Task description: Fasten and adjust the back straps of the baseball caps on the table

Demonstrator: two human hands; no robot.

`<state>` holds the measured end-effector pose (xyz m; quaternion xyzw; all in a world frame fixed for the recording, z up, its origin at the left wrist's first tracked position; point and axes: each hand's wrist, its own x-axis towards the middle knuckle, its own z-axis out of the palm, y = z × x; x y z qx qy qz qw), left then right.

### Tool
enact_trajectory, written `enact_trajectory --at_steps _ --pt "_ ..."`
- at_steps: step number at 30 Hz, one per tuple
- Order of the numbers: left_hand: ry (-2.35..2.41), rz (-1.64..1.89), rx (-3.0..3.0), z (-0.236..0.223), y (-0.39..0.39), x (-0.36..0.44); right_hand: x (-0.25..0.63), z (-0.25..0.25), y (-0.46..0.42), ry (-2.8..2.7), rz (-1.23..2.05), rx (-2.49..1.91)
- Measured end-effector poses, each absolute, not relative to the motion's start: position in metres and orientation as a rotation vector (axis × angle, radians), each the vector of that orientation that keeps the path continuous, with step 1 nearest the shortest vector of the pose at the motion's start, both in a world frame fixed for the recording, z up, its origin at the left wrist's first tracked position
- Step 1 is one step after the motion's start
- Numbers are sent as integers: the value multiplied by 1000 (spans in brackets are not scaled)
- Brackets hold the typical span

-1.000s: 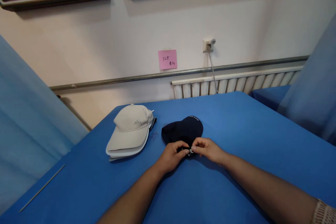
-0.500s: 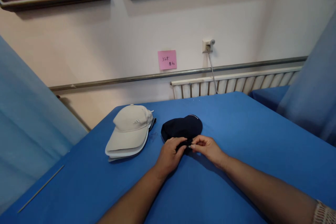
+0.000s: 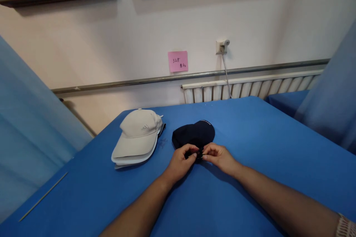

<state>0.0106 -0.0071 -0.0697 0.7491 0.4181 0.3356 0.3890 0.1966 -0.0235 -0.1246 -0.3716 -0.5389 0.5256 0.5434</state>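
Note:
A dark navy cap (image 3: 191,135) lies on the blue table, its brim pointing away to the right with small white lettering along the edge. My left hand (image 3: 182,161) pinches the cap's strap at the near side. From the right, my right hand (image 3: 219,159) pinches the same strap close to a small buckle, fingertips a little apart from those of the left. The buckle is mostly hidden between my fingers. Left of the cap, a stack of caps (image 3: 137,137) rests with a light beige one on top.
A thin stick (image 3: 43,196) lies along the left side of the blue table (image 3: 278,148). Behind it are a white radiator (image 3: 244,88), a metal rail (image 3: 133,81) and a plugged-in cable (image 3: 226,70). Blue curtains (image 3: 30,129) hang at both sides.
My fingers have shifted slightly along the strap, and the pale metal piece between them shows less now. The navy cap has barely moved; the stack stays where it was.

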Motion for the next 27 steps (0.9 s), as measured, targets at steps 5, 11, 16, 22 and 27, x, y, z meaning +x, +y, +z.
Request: enact_trajectory --at_steps 5,11,16,22,27 --pt "1040 834 1856 -67 -8 11 198 -128 -24 -1464 1046 -930" --pt "1024 899 1671 -61 -9 10 205 -111 -27 -1638 643 -980" --pt "1020 896 1633 -64 -7 10 207 -106 -30 -1732 497 -960" --pt "1004 895 1746 -64 -6 8 205 -107 -32 -1798 465 -940" --pt "1030 844 1795 -59 -7 6 206 -107 -33 -1839 449 -924"
